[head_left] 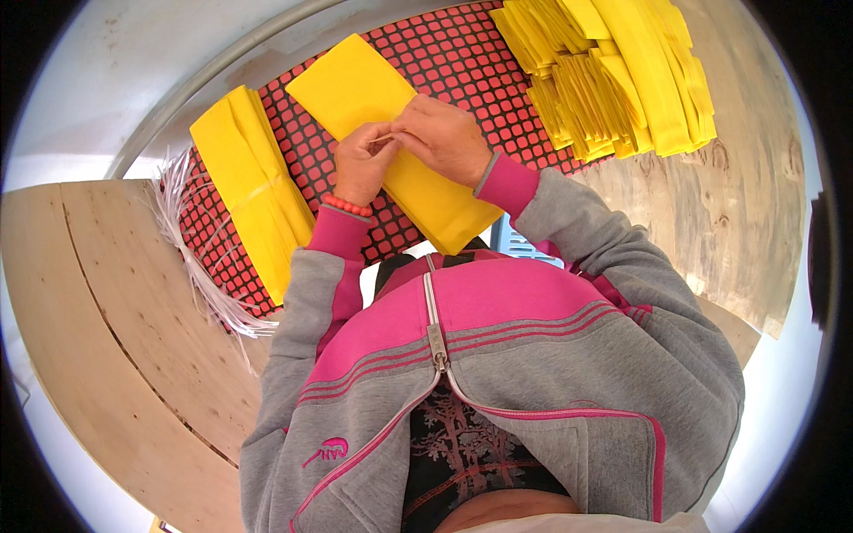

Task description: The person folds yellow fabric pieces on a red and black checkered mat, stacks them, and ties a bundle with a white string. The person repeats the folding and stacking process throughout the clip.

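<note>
White strips (200, 280) lie at the left edge of the red-black mat (466, 67). Beside them, on the mat, is the left bundle (240, 169), yellow, with a pale band across it. The left hand (360, 164) is over the centre bundle (351, 84), also yellow, set diagonally on the mat. Its fingers are bent, meeting those of the right hand (449, 138), likewise bent; what either grasps cannot be told. Farther right is a yellow pile (657, 80).
</note>
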Demonstrator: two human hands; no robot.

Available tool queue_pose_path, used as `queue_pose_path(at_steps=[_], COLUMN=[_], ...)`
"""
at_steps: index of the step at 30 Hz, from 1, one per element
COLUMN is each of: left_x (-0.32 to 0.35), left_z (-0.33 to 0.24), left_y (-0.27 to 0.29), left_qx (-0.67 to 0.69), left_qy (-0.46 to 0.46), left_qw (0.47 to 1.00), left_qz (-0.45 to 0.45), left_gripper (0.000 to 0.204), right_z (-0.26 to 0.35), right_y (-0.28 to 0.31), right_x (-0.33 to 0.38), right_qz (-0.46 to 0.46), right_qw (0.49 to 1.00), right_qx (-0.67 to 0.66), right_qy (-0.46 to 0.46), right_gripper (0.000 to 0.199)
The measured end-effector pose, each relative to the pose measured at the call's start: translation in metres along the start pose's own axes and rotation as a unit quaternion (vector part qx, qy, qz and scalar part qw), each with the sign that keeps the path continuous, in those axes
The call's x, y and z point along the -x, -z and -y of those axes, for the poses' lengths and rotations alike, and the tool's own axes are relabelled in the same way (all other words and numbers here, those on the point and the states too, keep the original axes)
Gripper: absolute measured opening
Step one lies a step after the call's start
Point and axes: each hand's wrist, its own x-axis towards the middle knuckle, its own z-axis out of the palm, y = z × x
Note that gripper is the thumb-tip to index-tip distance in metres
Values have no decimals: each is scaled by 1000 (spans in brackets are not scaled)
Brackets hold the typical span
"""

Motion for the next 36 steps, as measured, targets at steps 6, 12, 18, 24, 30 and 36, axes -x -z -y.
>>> queue_pose_path(at_steps=[6, 12, 18, 24, 30, 36], left_x=[-4, -4, -9, -11, -21, -24], left_z=[12, 6, -2, 1, 6, 8], left_y=[2, -3, 2, 3, 12, 17], left_qx=[-22, 4, -44, -50, 183, 280], left_qy=[-7, -20, -12, -14, 152, 227], left_qw=[999, 1000, 998, 998, 966, 929], left_qz=[23, 17, 33, 43, 101, 86], left_gripper=[16, 7, 7, 7, 8, 4], right_z=[11, -9, -51, -51, -31, -16], right_y=[1, 5, 6, 15, 18, 4], right_x=[-4, -10, -18, -19, -7, 13], right_qz=[46, 96, 109, 194, 151, 129], right_qw=[998, 992, 991, 981, 987, 988], right_qx=[29, -82, -82, -16, -9, -16], right_qy=[14, -19, -4, -15, -54, -80], right_gripper=[7, 13, 15, 12, 10, 11])
